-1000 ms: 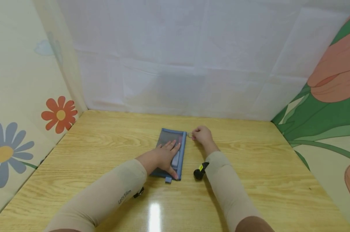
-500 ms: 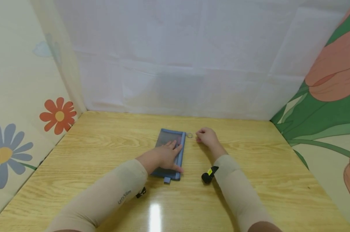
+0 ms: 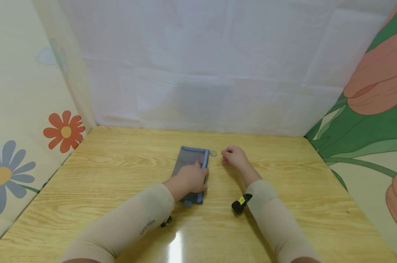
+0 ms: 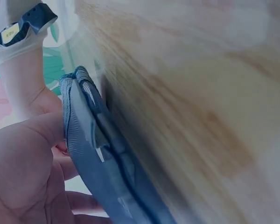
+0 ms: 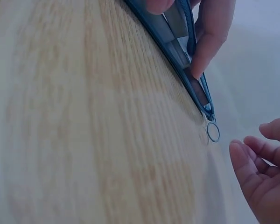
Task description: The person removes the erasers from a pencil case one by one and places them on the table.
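Note:
A blue zip pouch (image 3: 186, 162) with a see-through mesh side lies on the wooden table. My left hand (image 3: 192, 178) grips its zipped edge, thumb at one lip and fingers at the other. In the right wrist view the mouth gapes, with pale flat objects (image 5: 179, 50) and a darker piece (image 5: 199, 92) inside; their kind cannot be told. From the zip's far end hangs a metal pull ring (image 5: 208, 132). My right hand (image 3: 235, 157) is just right of that ring, apart from it, fingers loosely curled and holding nothing.
The wood-grain table (image 3: 126, 160) reaches a white cloth backdrop (image 3: 198, 98) behind. Flower-printed panels (image 3: 66, 131) stand along the left and right sides. A small fabric tab (image 3: 187, 203) sticks out from the pouch's near end.
My right hand has let go of the pull ring and drawn back to the right. My left hand has gone from lying flat on the pouch to gripping its zipped edge.

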The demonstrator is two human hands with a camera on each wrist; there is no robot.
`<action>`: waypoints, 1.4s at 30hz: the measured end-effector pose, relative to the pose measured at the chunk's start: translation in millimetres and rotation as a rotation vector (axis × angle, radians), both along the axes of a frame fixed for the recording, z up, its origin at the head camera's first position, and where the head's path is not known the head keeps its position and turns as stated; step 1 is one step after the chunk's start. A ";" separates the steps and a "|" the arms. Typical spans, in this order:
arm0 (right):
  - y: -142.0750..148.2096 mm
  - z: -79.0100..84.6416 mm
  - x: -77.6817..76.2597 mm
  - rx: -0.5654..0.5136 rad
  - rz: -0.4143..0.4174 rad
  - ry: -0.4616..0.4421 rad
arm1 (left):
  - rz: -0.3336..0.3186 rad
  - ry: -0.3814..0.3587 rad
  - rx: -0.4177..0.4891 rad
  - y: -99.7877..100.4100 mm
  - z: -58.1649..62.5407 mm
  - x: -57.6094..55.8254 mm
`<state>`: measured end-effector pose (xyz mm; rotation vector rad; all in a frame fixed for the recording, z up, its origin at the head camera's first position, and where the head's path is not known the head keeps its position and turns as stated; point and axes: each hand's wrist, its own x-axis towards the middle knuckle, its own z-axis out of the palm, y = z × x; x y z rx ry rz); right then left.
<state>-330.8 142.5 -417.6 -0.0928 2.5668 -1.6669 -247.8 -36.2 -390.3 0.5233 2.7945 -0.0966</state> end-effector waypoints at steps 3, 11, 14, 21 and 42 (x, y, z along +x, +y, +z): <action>-0.9 -0.1 2.1 -0.023 0.016 0.007 | 0.004 -0.009 0.017 0.4 0.4 -0.5; -5.4 2.4 8.5 -0.019 0.002 -0.011 | 0.045 -0.002 0.116 -1.8 10.7 -1.1; -5.1 5.0 10.8 -0.030 0.013 -0.011 | 0.066 0.029 0.116 -3.0 12.4 -2.8; -1.4 6.4 12.2 -0.057 0.025 -0.010 | 0.086 0.073 0.192 -12.2 10.4 -9.4; 5.8 6.5 16.5 -0.033 0.038 -0.003 | 0.137 -0.216 0.758 -56.6 4.6 -12.3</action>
